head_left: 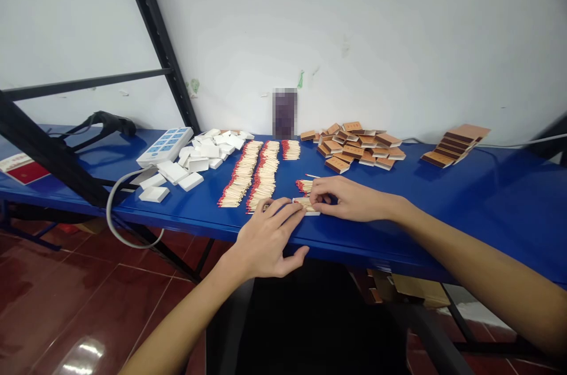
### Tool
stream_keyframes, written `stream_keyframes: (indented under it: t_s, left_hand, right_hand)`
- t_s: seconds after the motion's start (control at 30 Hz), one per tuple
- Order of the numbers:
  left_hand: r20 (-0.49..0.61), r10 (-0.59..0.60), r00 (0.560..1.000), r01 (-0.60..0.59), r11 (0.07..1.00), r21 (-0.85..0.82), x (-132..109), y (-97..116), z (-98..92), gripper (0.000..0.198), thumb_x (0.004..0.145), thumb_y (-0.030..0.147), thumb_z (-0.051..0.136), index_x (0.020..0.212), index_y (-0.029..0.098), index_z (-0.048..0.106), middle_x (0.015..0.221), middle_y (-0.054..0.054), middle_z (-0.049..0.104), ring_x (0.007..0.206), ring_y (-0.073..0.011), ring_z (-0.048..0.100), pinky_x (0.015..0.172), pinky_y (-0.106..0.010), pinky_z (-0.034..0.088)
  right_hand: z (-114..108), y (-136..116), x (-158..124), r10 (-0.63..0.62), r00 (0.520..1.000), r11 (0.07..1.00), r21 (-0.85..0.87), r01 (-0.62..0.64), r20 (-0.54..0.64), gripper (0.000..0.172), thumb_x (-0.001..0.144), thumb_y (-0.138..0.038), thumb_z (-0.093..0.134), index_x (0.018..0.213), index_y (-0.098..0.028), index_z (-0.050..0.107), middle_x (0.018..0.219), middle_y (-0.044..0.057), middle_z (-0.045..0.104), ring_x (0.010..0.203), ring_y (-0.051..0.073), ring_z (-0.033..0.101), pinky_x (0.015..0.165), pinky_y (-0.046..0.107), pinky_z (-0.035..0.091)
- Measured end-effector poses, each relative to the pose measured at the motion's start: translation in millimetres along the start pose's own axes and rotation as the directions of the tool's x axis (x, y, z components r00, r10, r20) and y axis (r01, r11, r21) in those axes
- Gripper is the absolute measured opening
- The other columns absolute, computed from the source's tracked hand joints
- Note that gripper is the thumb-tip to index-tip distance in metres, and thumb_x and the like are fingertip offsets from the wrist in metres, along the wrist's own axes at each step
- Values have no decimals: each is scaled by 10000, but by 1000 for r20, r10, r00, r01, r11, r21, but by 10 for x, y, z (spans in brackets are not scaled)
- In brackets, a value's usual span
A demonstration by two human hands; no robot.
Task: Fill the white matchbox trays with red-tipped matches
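Observation:
Between my hands, near the front edge of the blue table [443, 204], is a small white matchbox tray [313, 213] with matches [305, 202] lying in it. My left hand [268, 239] is open, palm down, its fingers stretched to the tray's left end and its thumb held apart. From the right, my right hand [348, 199] reaches in with curled fingers, pinching at the matches over the tray. Some red-tipped loose matches [302, 186] lie just behind it. Farther left run two long rows of matches [239, 177] and a shorter bunch [291, 149].
White empty trays [190, 162] are heaped at the left beside a white power strip [166, 146] with a grey cable. Brown matchbox sleeves [354, 147] pile up at the back, with more sleeves [454, 144] stacked at right. A black metal post [155, 20] rises at left.

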State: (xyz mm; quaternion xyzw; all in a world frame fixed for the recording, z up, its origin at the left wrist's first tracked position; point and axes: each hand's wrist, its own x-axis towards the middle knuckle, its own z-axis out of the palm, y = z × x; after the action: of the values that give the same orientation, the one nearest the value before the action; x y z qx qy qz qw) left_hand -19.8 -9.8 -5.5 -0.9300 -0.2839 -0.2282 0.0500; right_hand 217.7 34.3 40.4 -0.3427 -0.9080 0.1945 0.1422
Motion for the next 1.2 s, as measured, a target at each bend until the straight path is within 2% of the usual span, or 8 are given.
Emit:
stream_keyframes:
  t_s: [0.17, 0.33, 0.47, 0.57, 0.67, 0.8, 0.97, 1.2]
  left_hand:
    - [88, 25, 996, -24, 1000, -11, 0, 14, -36, 680, 883, 465, 535, 1474, 170, 371, 1455, -101, 501, 1363, -325, 394, 1094, -532, 316]
    - [140, 34, 990, -33, 999, -5, 11, 18, -55, 725, 905, 459, 504, 1529, 199, 242, 1551, -74, 374, 1454, -328, 254, 1138, -556, 260]
    - [48, -26, 998, 26, 1000, 0, 11, 21, -30, 719, 869, 454, 552, 1487, 169, 321, 1522, -124, 398, 1419, -334, 309, 1132, -525, 303]
    - [-31, -58, 998, 58, 998, -11, 4, 21, -4, 589, 855, 433, 565, 1362, 149, 470, 1414, -152, 487, 1333, -321, 407, 1105, -482, 355]
    - [-46, -41, 998, 40, 999, -14, -1, 18, 14, 479, 853, 419, 563, 1248, 148, 553, 1325, -144, 540, 1270, -312, 454, 1085, -466, 375]
    - [-40, -43, 998, 43, 999, 0, 2, 17, 14, 482, 857, 417, 559, 1266, 163, 548, 1371, -140, 518, 1305, -313, 434, 1098, -476, 353]
    - [-6, -60, 998, 60, 998, 10, 3, 28, 7, 494, 860, 428, 554, 1281, 170, 547, 1424, -148, 493, 1372, -320, 384, 1131, -497, 313]
    - [-38, -45, 998, 45, 999, 15, -5, 25, 21, 463, 860, 423, 561, 1250, 175, 577, 1402, -156, 517, 1351, -322, 419, 1127, -505, 325]
  right_hand:
    - [-3, -15, -10, 33, 999, 998, 46, -33, 10, 113, 892, -281, 538, 856, -187, 590, 763, 17, 586, 666, 139, 510, 609, 260, 383]
    - [-9, -38, -4, 23, 1000, 999, -23, -23, 2, 97, 888, -260, 530, 855, -189, 586, 703, -14, 501, 620, 125, 432, 587, 256, 328]
    - [-7, -19, -4, 1, 999, 999, -47, -4, -45, 123, 904, -260, 512, 890, -185, 609, 695, -18, 479, 619, 125, 418, 601, 259, 326]
    - [-2, -9, -9, -15, 998, 999, -44, 12, -54, 133, 896, -255, 522, 926, -186, 633, 703, -15, 499, 616, 123, 426, 600, 257, 335]
    - [-1, -27, -16, -19, 999, 999, -37, 18, -40, 144, 885, -265, 541, 931, -185, 652, 734, 0, 547, 631, 125, 456, 605, 259, 355]
    - [-19, -66, -28, -33, 999, 999, -17, 33, -4, 150, 882, -277, 552, 882, -180, 666, 819, 30, 612, 681, 130, 499, 634, 265, 390]
    - [-46, -75, -38, -42, 999, 999, 27, 41, 30, 154, 869, -287, 580, 817, -178, 675, 788, 25, 608, 681, 127, 509, 641, 263, 407]
    - [-26, -80, -37, -30, 999, 997, -72, 27, -33, 245, 857, -369, 621, 997, -187, 707, 881, 54, 638, 750, 162, 550, 672, 288, 417]
